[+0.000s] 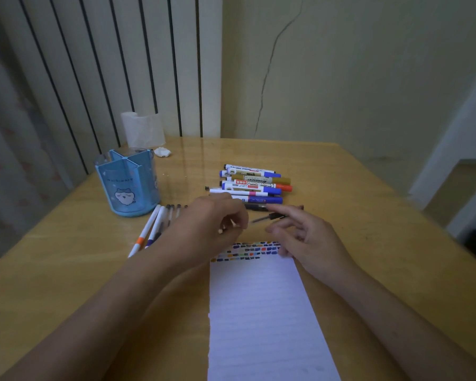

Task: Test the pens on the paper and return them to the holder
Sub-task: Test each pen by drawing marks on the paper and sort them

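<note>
A white sheet of paper (261, 312) lies in front of me, with rows of coloured test marks (248, 250) along its far edge. Above those marks my right hand (305, 237) pinches a thin black pen (270, 217) by its body, tip pointing left. My left hand (212, 224) hovers close to that tip with fingers curled; something small shows between its fingertips, too blurred to name. A pile of markers (254, 184) lies beyond the hands. Several thin pens (154, 224) lie left of my left hand. The blue divided pen holder (127, 185) stands empty at the left.
A roll of tissue (142, 130) and a crumpled white scrap (162, 152) sit behind the holder near the wall. A small black cap (207, 188) lies left of the marker pile. The wooden table (66, 270) ends at the right, close to a white doorway.
</note>
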Tool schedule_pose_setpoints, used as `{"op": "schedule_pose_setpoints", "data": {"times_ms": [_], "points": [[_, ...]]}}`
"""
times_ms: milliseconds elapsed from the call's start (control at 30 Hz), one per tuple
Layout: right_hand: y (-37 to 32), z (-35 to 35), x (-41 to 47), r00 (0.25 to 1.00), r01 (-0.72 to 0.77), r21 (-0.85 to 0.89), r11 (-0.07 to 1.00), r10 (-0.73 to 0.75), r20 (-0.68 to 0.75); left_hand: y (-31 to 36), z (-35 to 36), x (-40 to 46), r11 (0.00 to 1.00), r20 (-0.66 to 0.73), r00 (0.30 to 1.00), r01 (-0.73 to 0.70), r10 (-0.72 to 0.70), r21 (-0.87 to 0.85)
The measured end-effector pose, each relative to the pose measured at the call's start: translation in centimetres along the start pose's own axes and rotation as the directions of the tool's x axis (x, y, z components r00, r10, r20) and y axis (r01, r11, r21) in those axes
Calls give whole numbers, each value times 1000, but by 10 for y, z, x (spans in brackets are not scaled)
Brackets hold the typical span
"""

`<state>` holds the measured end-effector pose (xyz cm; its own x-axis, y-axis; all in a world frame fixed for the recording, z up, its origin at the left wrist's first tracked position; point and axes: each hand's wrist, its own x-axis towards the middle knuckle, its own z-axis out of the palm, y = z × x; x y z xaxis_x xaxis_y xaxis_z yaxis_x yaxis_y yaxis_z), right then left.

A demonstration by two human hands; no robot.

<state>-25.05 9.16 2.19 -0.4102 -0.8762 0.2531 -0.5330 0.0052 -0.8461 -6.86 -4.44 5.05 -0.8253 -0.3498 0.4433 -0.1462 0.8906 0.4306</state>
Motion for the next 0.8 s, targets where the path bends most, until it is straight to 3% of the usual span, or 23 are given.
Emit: {"op": "schedule_pose_setpoints", "data": {"times_ms": [200, 467, 667, 800], "points": [[0, -3, 2, 997, 36, -40, 999, -38, -67, 16, -1, -4, 974, 12, 1000, 29, -27, -226], [-18, 4, -6, 997, -31, 384, 923, 1, 78, 8, 10, -6, 999, 24, 1000, 10, -8, -48], [-20, 9, -7, 998, -8, 378, 926, -19, 67, 16, 16, -6, 986, 79, 997, -11, 24, -165], [-19, 6, -8, 998, -6, 327, 945, -14, 58, 17, 13, -7, 991, 97, 994, -45, 58, -130]]}}
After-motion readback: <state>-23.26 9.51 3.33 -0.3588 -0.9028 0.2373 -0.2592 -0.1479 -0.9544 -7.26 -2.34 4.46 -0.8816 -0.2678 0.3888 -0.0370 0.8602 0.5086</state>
